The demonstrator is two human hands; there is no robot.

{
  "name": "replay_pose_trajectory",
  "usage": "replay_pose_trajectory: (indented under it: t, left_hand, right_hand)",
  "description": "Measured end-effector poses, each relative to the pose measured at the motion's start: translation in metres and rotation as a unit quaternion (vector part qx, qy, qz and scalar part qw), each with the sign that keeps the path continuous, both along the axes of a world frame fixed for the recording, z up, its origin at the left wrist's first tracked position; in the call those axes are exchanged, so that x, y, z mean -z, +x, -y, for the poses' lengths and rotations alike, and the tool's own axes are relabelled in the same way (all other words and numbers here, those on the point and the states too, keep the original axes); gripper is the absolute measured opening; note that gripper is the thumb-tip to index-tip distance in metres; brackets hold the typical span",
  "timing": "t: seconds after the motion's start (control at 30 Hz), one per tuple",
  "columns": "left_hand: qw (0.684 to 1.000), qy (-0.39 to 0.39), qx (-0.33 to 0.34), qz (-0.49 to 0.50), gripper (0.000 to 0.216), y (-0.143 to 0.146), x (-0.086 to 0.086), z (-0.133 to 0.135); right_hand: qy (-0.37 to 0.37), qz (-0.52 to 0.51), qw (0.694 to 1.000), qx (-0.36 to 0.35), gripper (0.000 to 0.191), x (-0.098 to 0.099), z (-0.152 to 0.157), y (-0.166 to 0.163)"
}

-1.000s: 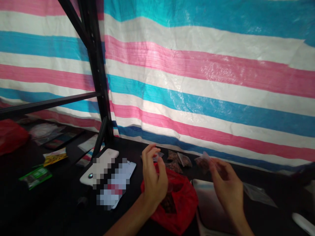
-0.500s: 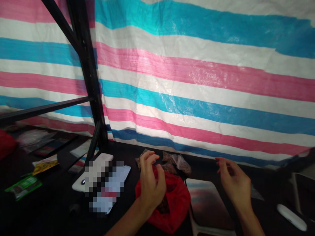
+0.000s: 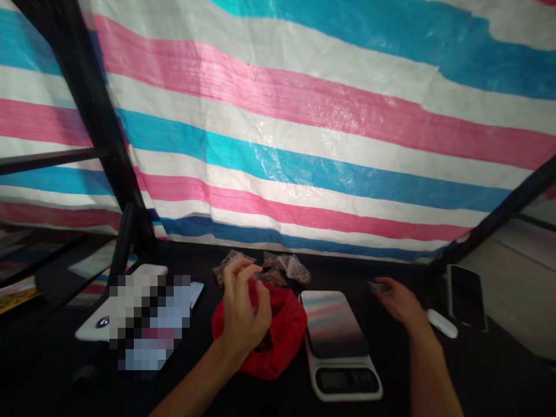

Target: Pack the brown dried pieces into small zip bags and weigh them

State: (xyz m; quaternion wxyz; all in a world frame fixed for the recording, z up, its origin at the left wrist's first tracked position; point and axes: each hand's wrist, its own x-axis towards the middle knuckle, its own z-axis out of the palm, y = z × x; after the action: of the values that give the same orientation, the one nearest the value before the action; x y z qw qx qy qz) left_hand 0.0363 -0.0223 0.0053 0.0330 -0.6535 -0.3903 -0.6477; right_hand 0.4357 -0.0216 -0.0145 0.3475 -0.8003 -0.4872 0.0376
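My left hand (image 3: 247, 307) hovers over a red plastic bag (image 3: 284, 347), its fingers loosely curled and the thumb apart, with nothing visible between them. Dark brown contents show inside the bag's mouth, partly hidden by that hand. To the right, my right hand (image 3: 402, 301) pinches a small clear plastic bag (image 3: 376, 286) at its fingertips, just above the black table. Between the hands lies a white kitchen scale (image 3: 347, 379) with a shiny plate and a dark display. Behind the red bag are several small clear bags of brown pieces (image 3: 298, 270).
On the left lie a pale phone-shaped object (image 3: 95, 333) and a blurred-out light sheet or device (image 3: 196, 294). A white oblong object (image 3: 442, 324) and a dark-screened phone (image 3: 467, 298) are on the right. A black frame (image 3: 93, 110) and striped sheeting (image 3: 304, 133) stand behind.
The view has swung right and shows more of the scale. My right hand now has a small clear bag at its fingertips. My left hand stays over the red bag.
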Motion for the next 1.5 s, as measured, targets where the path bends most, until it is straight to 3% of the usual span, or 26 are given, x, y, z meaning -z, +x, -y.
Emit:
replay_pose_trajectory:
  t: [0.13,0.27,0.33,0.43,0.5,0.57,0.77,0.93,1.1,1.2,1.3,1.4,1.5]
  left_hand:
    - [1.000,0.000,0.016,-0.013,0.024,0.000,0.000,0.001]
    - [0.994,0.017,0.085,-0.065,0.035,0.001,-0.001,0.004]
    - [0.984,0.001,0.117,-0.132,0.050,0.003,-0.001,0.007]
    - [0.965,-0.042,0.142,-0.215,0.077,0.008,0.001,0.009]
    - [0.959,-0.052,0.149,-0.237,0.078,0.010,0.003,0.008]
    - [0.959,-0.041,0.148,-0.238,0.067,0.009,0.005,0.006]
    - [0.953,-0.062,0.138,-0.262,0.065,0.002,0.004,0.002]
    - [0.956,-0.053,0.140,-0.252,0.038,0.002,0.002,0.003]
    - [0.965,-0.036,0.130,-0.226,0.050,0.002,0.007,-0.004]
    - [0.981,-0.086,0.087,-0.153,0.050,-0.004,0.006,-0.008]
    - [0.987,-0.128,0.012,-0.097,0.047,-0.013,0.000,-0.012]
    - [0.983,-0.133,-0.016,-0.127,0.047,-0.018,-0.003,-0.015]
    - [0.965,-0.158,-0.022,-0.210,0.047,-0.016,-0.004,-0.017]
  right_hand:
    - [0.033,-0.019,0.999,-0.005,0.021,-0.012,-0.002,-0.011]
    - [0.122,-0.052,0.987,-0.086,0.046,-0.031,-0.006,-0.061]
    - [0.196,-0.148,0.951,-0.191,0.047,-0.037,-0.003,-0.106]
    - [0.189,-0.212,0.901,-0.327,0.034,-0.042,0.011,-0.172]
    - [0.194,-0.200,0.880,-0.386,0.024,-0.043,0.021,-0.204]
    - [0.211,-0.194,0.870,-0.401,0.020,-0.043,0.029,-0.221]
    - [0.217,-0.171,0.872,-0.405,0.017,-0.043,0.032,-0.221]
    - [0.222,-0.100,0.882,-0.404,0.017,-0.043,0.034,-0.220]
    - [0.235,-0.146,0.882,-0.382,0.017,-0.037,0.030,-0.226]
    - [0.175,-0.095,0.885,-0.421,0.018,-0.033,0.028,-0.230]
    - [0.053,0.030,0.864,-0.499,0.024,-0.032,0.031,-0.236]
    - [-0.035,0.107,0.857,-0.502,0.032,-0.032,0.035,-0.240]
    - [-0.070,0.146,0.866,-0.472,0.030,-0.032,0.035,-0.240]
